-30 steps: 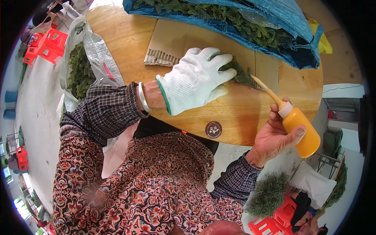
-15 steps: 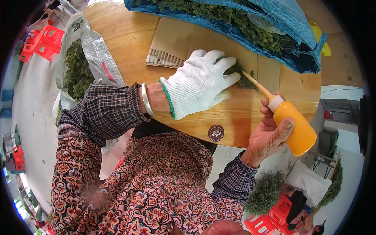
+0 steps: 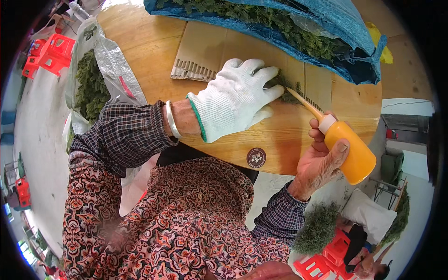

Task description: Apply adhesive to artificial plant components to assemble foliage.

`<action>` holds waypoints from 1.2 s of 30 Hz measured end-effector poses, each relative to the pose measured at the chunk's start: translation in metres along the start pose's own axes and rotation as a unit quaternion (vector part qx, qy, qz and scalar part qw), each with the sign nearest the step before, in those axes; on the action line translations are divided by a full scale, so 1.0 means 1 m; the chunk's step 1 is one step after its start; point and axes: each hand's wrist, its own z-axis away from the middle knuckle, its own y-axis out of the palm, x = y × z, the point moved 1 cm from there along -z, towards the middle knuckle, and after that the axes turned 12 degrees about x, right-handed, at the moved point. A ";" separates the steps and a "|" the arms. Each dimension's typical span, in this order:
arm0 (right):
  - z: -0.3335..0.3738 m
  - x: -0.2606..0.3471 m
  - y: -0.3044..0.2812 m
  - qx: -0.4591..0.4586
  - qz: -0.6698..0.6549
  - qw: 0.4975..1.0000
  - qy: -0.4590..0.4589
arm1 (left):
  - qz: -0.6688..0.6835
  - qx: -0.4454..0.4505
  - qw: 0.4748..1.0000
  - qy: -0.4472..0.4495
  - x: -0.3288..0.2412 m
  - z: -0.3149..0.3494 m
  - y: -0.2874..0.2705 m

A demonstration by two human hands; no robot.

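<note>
My left hand (image 3: pixel 240 100), in a white knitted glove with a green cuff, is bent over a dark green fir sprig (image 3: pixel 289 94) and grips it near the cardboard's front edge; much of the sprig is hidden under the fingers. Bare-skinned, my right hand (image 3: pixel 322 161) is wrapped round an orange squeeze bottle (image 3: pixel 351 151) with a white collar. The bottle is tilted, its long tapered nozzle (image 3: pixel 305 103) pointing up and left. Its tip is at the sprig, close beside the gloved fingertips; whether it touches cannot be made out.
Flattened corrugated cardboard (image 3: pixel 198 49) lies on the wooden table (image 3: pixel 135 28). Behind it is a blue woven sack (image 3: pixel 340 23) of fir branches. A white sack (image 3: pixel 112 58) of greenery stands left. Red stools (image 3: pixel 58 53) and, lower right, a greenery bundle (image 3: pixel 319 228) are on the floor.
Hands and bottle hold nearly the same pose. The view has shifted slightly, and a little more of the cardboard's edge shows beside the nozzle.
</note>
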 end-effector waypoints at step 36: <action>-0.006 0.005 -0.023 -0.079 0.004 0.997 0.000 | 0.008 0.007 1.000 0.000 -0.002 0.004 -0.005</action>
